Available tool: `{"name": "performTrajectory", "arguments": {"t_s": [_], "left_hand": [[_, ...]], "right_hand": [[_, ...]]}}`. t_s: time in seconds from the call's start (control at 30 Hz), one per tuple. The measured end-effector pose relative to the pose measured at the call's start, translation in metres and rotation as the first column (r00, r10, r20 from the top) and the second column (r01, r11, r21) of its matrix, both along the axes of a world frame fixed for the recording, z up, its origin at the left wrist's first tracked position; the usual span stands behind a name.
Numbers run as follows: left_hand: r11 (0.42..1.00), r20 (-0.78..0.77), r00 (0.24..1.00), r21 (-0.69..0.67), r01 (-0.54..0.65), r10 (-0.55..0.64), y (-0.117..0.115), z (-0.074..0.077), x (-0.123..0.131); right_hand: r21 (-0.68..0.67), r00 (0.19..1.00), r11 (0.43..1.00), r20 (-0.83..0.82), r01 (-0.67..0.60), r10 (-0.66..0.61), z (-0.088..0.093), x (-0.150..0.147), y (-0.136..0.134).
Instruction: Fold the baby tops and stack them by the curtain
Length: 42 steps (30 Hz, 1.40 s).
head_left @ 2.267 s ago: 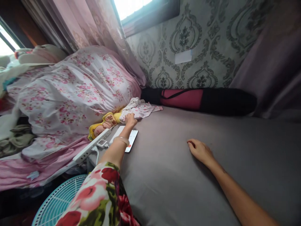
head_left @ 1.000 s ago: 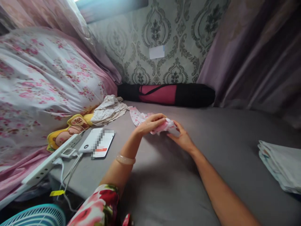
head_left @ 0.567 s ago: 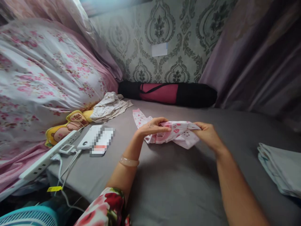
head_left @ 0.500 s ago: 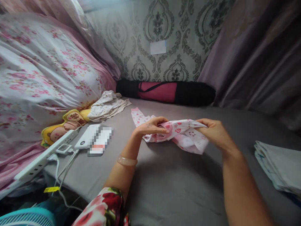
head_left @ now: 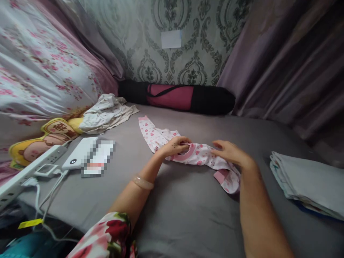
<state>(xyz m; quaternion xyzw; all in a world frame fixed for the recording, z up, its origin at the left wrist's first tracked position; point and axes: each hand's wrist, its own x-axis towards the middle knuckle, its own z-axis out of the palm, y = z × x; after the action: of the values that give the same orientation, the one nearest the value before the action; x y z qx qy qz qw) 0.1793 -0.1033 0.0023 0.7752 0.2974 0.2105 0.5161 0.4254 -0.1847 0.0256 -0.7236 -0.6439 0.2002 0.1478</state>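
A small white long-sleeved shirt [head_left: 197, 156] with pink prints, pink cuffs and a pink neckline lies stretched sideways on the grey bed sheet [head_left: 185, 204]. At its collar, my left hand [head_left: 177, 145] is closed on the cloth, with its fingertips partly hidden in the folds. My right hand [head_left: 231, 152] is over the right-hand part, fingers apart, the thumb side close against the fabric. Below that hand, the right sleeve droops towards me and its pink cuff shows. The other sleeve reaches away to the far left.
Left lie a white power strip [head_left: 34, 172] with cables, a white box-like device [head_left: 80, 152], a yellow plush pillow [head_left: 40, 141] and a crumpled cloth [head_left: 103, 113]. A black and pink long bag [head_left: 172, 98] lies along the wall. Folded cloths [head_left: 309, 182] are at right.
My right hand has let go of the raised fabric, and the right sleeve has dropped and spread, showing its cuff. My left hand stays at the collar. The view has shifted slightly right and down.
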Motion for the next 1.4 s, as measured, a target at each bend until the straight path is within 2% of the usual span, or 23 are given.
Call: {"name": "performTrajectory", "arguments": {"t_s": [0.1,0.17,0.23,0.3,0.4,0.47,0.6,0.67,0.77,0.9,1.03,1.2,1.4], "left_hand": [[0.999,0.054,0.999,-0.035,0.003,-0.001,-0.006,0.005,0.003],[0.999,0.071,0.997,-0.032,0.010,-0.007,-0.009,0.010,0.003],[1.000,0.068,0.998,-0.020,0.008,-0.007,-0.010,0.012,0.002],[1.000,0.033,0.999,0.028,0.003,-0.004,-0.008,0.011,-0.001],[0.980,-0.082,0.995,0.193,-0.047,0.064,-0.001,0.006,-0.007],[0.944,-0.123,0.981,0.310,-0.109,0.153,0.004,0.003,-0.012],[0.841,-0.041,0.955,0.486,-0.236,0.292,0.011,0.006,-0.022],[0.831,-0.024,0.959,0.504,-0.233,0.284,0.014,0.009,-0.028],[0.858,-0.066,0.972,0.486,-0.165,0.224,0.021,0.008,-0.040],[0.867,-0.158,0.966,0.487,-0.104,0.204,0.033,-0.003,-0.055],[0.847,-0.164,0.953,0.514,-0.140,0.256,0.039,-0.012,-0.063],[0.750,-0.100,0.944,0.636,-0.182,0.314,0.036,-0.014,-0.054],[0.722,-0.075,0.958,0.674,-0.155,0.277,0.027,-0.014,-0.031]], "right_hand": [[0.183,0.980,0.976,-0.140,-0.115,0.142,0.002,-0.021,0.003],[0.197,0.935,0.960,-0.257,-0.199,0.246,0.004,-0.035,0.005],[0.171,0.898,0.954,-0.329,-0.248,0.292,0.005,-0.044,0.006],[0.142,0.896,0.961,-0.349,-0.238,0.274,0.007,-0.047,0.005],[0.158,0.918,0.979,-0.355,-0.129,0.178,0.010,-0.039,0.002],[0.180,0.924,0.983,-0.366,-0.045,0.109,0.012,-0.032,0.000],[0.175,0.923,0.984,-0.383,0.030,0.041,0.013,-0.023,-0.001],[0.175,0.921,0.983,-0.390,0.063,0.011,0.014,-0.022,-0.001],[0.170,0.901,0.980,-0.433,0.103,-0.019,0.018,-0.021,-0.003],[0.177,0.879,0.975,-0.476,0.131,-0.032,0.022,-0.013,-0.008],[0.168,0.860,0.975,-0.509,0.143,-0.038,0.022,-0.006,-0.010],[0.149,0.846,0.981,-0.533,0.122,-0.024,0.020,-0.006,-0.009],[0.147,0.838,0.982,-0.546,0.116,-0.017,0.024,-0.010,-0.010]]}}
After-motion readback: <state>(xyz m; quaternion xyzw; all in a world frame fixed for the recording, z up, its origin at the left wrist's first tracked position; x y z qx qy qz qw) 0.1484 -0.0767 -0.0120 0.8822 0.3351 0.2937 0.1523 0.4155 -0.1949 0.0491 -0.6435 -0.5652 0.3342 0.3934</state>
